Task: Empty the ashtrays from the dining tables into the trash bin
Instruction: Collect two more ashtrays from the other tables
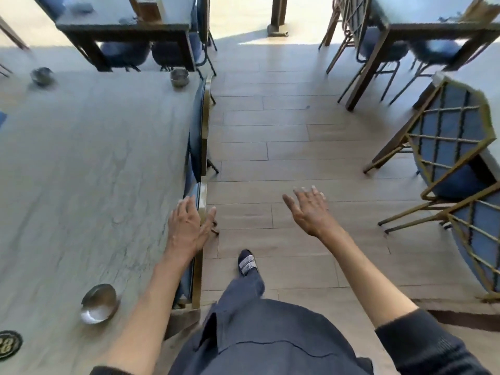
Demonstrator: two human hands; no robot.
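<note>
Right now, from the head camera, your left hand [189, 226] lies flat with straight fingers at the right edge of the long grey table [89, 169], its thumb spread out over the top rail of a blue chair [198, 136] tucked against that edge. It grips nothing. Your right hand [311, 209] is raised over the plank floor [265, 136] in the aisle, palm turned inward, fingers spread and relaxed, also holding nothing.

Three ashtrays sit on the long grey table. The nearest, a shiny metal ashtray [98, 304], stands close to your left forearm near the table's near edge; whether it holds anything you cannot tell from the glare. A second ashtray [179, 77] rests at the far right corner of the table, just beside the chair back. A third ashtray [42, 75] stands at the far left, well apart from the others; both far ones are too blurred to show their contents. A round dark badge [9, 343] with gold markings lies at the table's lower left corner.

Your sandalled foot [247, 262] is stepping forward on the floor between the tables. To your right stand chairs with gold lattice backs [457, 136]. Further ahead are two more dark-framed tables [124, 28] with blue seats pushed under them.
</note>
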